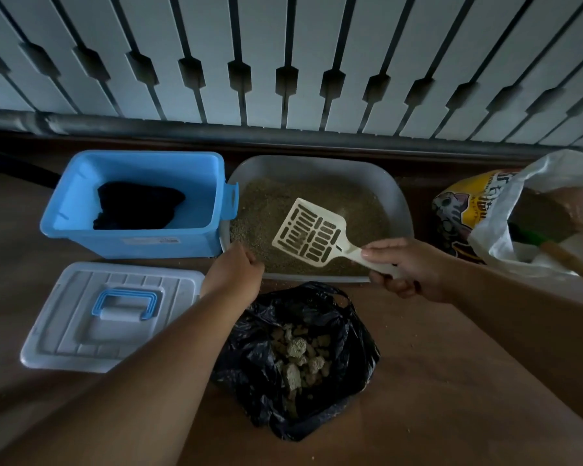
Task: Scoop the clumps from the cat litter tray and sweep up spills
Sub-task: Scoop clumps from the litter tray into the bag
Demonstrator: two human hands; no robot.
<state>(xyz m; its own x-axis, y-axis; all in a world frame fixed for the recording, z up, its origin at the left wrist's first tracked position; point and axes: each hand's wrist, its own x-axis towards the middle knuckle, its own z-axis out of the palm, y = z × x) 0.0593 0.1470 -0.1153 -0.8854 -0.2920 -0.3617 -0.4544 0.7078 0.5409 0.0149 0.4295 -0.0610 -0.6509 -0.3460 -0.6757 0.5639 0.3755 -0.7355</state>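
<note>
My right hand (406,267) has its fingers (381,252) curled round the handle of the scoop (312,232), thumb lying along it; the slotted head is tilted over the litter, with only a few grains on it. My left hand (233,270) has its fingers folded down at the near-left corner of the tray (398,200); I cannot tell whether they grip the rim or just rest on it. The tray sits on the floor (451,364) against the fence (283,62), filled with litter (283,203). Just in front of it an open black bag (249,358) holds pale clumps (298,354). Stray grains lie on the floor round the bag. To the left stand a blue bin (81,210) with dark cloth inside and, nearer, its lid (64,317). At right, a white sack (505,203) and a yellow litter pack (461,210).
</note>
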